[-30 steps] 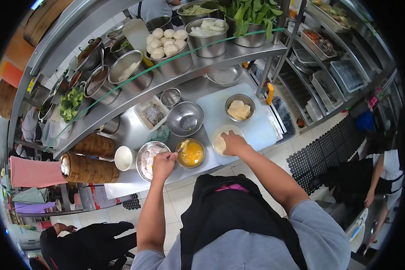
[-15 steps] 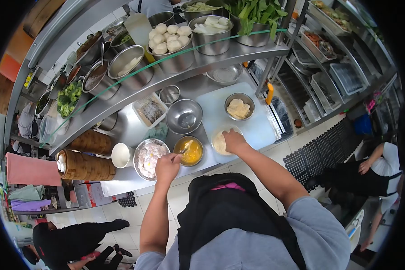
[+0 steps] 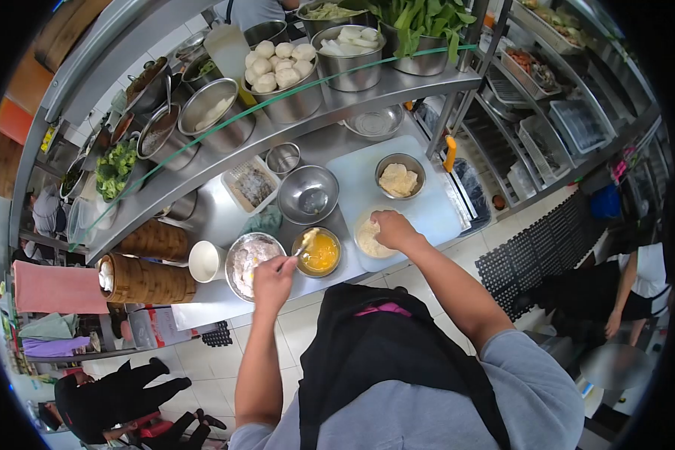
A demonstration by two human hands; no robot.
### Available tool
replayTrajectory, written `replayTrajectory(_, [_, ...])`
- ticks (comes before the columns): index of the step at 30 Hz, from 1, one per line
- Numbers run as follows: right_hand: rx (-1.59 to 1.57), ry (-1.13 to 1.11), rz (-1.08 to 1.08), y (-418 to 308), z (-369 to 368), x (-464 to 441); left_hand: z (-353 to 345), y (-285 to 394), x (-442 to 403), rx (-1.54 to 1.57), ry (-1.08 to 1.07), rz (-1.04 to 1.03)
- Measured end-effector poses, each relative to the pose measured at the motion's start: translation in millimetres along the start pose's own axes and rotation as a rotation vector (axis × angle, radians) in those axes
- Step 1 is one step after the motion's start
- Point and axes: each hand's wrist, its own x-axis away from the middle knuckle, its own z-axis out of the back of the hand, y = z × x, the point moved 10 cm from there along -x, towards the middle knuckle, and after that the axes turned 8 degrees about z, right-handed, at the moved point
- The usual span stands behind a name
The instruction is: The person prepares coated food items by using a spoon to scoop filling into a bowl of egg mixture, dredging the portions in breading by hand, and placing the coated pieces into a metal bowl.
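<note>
My left hand [image 3: 272,281] is closed on a thin-handled utensil [image 3: 298,250], over the right side of a metal bowl of pale pink mixture [image 3: 241,262]. At the utensil's far end is a pale, yellowish piece [image 3: 308,237], at the left side of a bowl of beaten egg [image 3: 324,259]. My right hand [image 3: 395,232] reaches into a shallow dish of pale crumbs [image 3: 369,241], fingers bent together and pointing down. Whatever lies under those fingertips is hidden. Behind it, a metal bowl of thick, pale-yellow pieces [image 3: 398,180] stands on the white cutting board [image 3: 352,171].
An empty-looking metal bowl [image 3: 308,193], a basket of grey seafood-like pieces [image 3: 252,187] and a white cup [image 3: 205,261] share the counter. Bamboo steamers [image 3: 154,279] stand left. The overhead shelf [image 3: 300,112] carries pots of white balls [image 3: 281,69] and greens. Other people stand at both sides.
My left hand has shifted slightly left, and the pale piece sits nearer the egg bowl's left rim. My right hand stays in the crumbs. The person at right has lowered an arm.
</note>
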Motion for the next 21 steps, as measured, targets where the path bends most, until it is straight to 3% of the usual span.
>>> replayTrajectory(2, [-0.040,-0.012,0.051,-1.9,-3.2,-2.2,-45.0,-47.8,-4.6,0.063,0.009,0.037])
replayTrajectory(8, [-0.222,0.063,0.040,8.7,14.8,12.2,-39.6,-67.8,0.2,0.162,0.020,0.125])
replayTrajectory(15, [-0.363,0.155,0.023,17.8,41.5,23.4,54.3,4.2,22.7,0.215,0.020,0.172])
replayTrajectory(17, [-0.453,0.211,0.039,18.4,48.7,23.7,58.6,4.9,26.1,0.232,0.005,0.240])
replayTrajectory(21, [-0.489,0.232,0.031,17.3,48.5,21.9,31.7,-13.7,17.6,0.242,0.019,0.162])
